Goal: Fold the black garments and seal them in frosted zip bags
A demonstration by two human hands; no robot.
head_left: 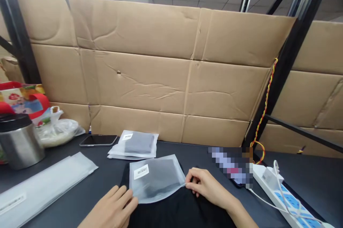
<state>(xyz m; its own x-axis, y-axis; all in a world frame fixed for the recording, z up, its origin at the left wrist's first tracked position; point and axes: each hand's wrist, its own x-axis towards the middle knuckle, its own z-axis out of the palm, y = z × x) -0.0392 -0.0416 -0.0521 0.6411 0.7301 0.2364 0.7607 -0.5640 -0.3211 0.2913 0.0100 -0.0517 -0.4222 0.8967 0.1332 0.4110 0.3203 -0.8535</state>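
A frosted plastic bag (158,178) with a barcode label (141,172) and something dark inside lies in front of me on black cloth (171,213). My right hand (205,187) pinches the bag's right corner between thumb and fingers. At the lower left corner, the fingers of my left hand (115,204) are curled over the bag's edge; its thumb is hidden. Just behind, similar bags (139,144) with dark contents are stacked flat, the top one bearing a barcode label.
Long frosted bags (45,188), a steel flask (20,145) and a knotted plastic bag (60,131) stand or lie left. One phone (98,140) lies behind; another, blurred phone (232,167) and a power strip (286,199) with white cables are right. A cardboard wall (150,74) closes the back.
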